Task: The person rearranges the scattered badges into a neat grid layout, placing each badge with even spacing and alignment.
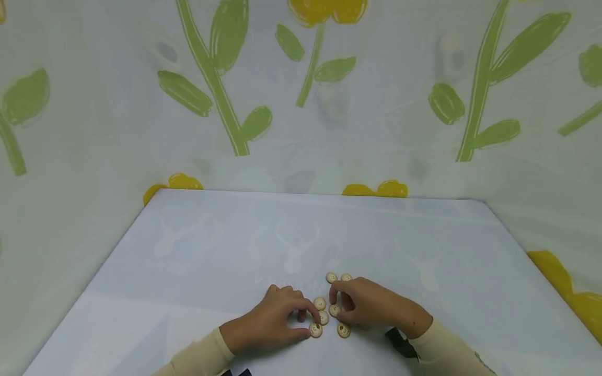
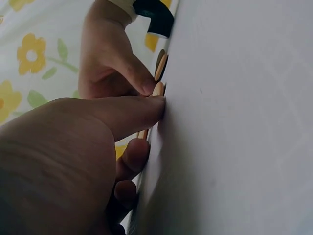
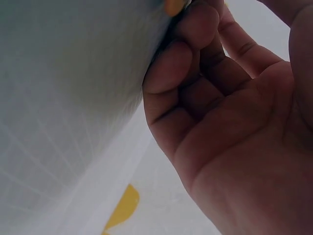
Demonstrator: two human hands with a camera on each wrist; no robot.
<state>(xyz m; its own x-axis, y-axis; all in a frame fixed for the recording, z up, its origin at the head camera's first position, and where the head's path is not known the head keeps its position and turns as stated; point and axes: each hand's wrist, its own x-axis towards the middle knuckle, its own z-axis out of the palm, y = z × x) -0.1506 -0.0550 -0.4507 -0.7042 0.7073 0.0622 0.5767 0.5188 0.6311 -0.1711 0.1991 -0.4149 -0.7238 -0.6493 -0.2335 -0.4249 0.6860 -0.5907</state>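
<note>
Several round, pale wooden buttons lie close together on the table. With thumb and index finger, my left hand (image 1: 273,324) pinches the nearest button of the left group (image 1: 315,331). Two more buttons, an upper one (image 1: 320,303) and a lower one (image 1: 324,317), lie just beyond it. My right hand (image 1: 373,304) pinches another button (image 1: 334,310) between thumb and forefinger. Below it rests a button with a dark hole (image 1: 344,330); past the right fingers are two others, left (image 1: 331,277) and right (image 1: 346,277), the latter partly covered. Button edges (image 2: 159,89) show beside the left thumb in the left wrist view.
The white table (image 1: 226,230) carries faint deer-head prints. Behind and around it hangs a pale cloth (image 1: 117,104) with green leaves and yellow flowers. A black strap (image 1: 401,343) sits at the right wrist.
</note>
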